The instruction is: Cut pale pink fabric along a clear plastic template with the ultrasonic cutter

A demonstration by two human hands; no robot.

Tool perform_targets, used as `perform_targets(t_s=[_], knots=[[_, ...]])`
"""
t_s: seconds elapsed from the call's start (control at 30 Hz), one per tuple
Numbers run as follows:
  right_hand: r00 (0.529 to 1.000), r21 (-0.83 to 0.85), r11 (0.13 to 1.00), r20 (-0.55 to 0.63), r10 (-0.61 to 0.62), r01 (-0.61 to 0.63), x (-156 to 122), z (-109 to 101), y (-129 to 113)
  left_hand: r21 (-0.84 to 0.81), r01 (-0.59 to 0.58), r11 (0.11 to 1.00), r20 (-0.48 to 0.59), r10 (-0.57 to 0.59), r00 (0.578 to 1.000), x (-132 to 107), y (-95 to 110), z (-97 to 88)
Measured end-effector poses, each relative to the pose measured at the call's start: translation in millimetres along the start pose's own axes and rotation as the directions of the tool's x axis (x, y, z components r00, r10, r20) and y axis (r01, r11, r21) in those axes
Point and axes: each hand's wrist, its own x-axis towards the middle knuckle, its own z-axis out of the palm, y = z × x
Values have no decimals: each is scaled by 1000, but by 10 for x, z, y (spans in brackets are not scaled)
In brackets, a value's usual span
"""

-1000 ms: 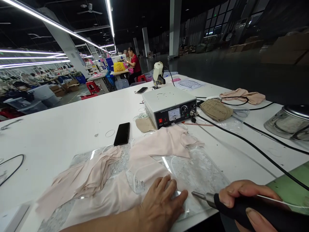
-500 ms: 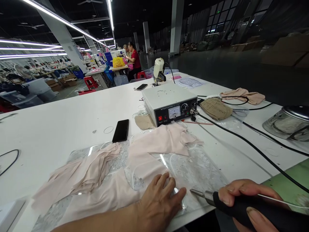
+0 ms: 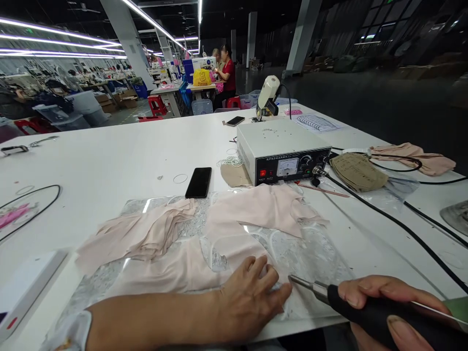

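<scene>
My left hand (image 3: 252, 295) rests palm down, fingers bent and somewhat apart, pressing pale pink fabric (image 3: 237, 248) against a clear, glossy sheet (image 3: 310, 253). My right hand (image 3: 395, 304) is wrapped around the black handle of an ultrasonic handpiece (image 3: 360, 304). Its narrow metal tip points left and sits close to my left thumb, over the fabric and sheet; whether it touches cannot be made out. Left of my hand, another pink cut piece (image 3: 171, 270) lies flat. A layered stack of pink fabric pieces (image 3: 146, 229) is just behind it.
A control box (image 3: 285, 146) with a dial meter stands behind the fabric, its black cable (image 3: 387, 219) running right. A dark phone (image 3: 198, 182) lies left of it. Brown pieces (image 3: 358, 170) are on the right, a white box (image 3: 32, 287) on the left. People sit at sewing machines beyond.
The camera view has turned left and slightly down, so things appear shifted right. My left hand stays on the fabric, and the handpiece tip remains near its thumb.
</scene>
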Motion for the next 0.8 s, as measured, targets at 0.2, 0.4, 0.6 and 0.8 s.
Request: perform_targets(t_s=[0.2, 0.4, 0.6, 0.8], knots=[[1000, 10, 1000, -20, 12, -12, 33, 55, 5, 0, -4, 1000, -23, 4, 1000, 3, 1, 5], [1000, -20, 1000, 0, 3, -3, 40, 68, -3, -2, -6, 1000, -43, 6, 999, -4, 4, 29], [999, -33, 999, 47, -1, 3, 61, 90, -21, 18, -1, 1000, -39, 2, 999, -14, 12, 18], [999, -37, 999, 20, -33, 34, 115, 238, -55, 47, 6, 999, -76, -2, 997, -2, 22, 8]])
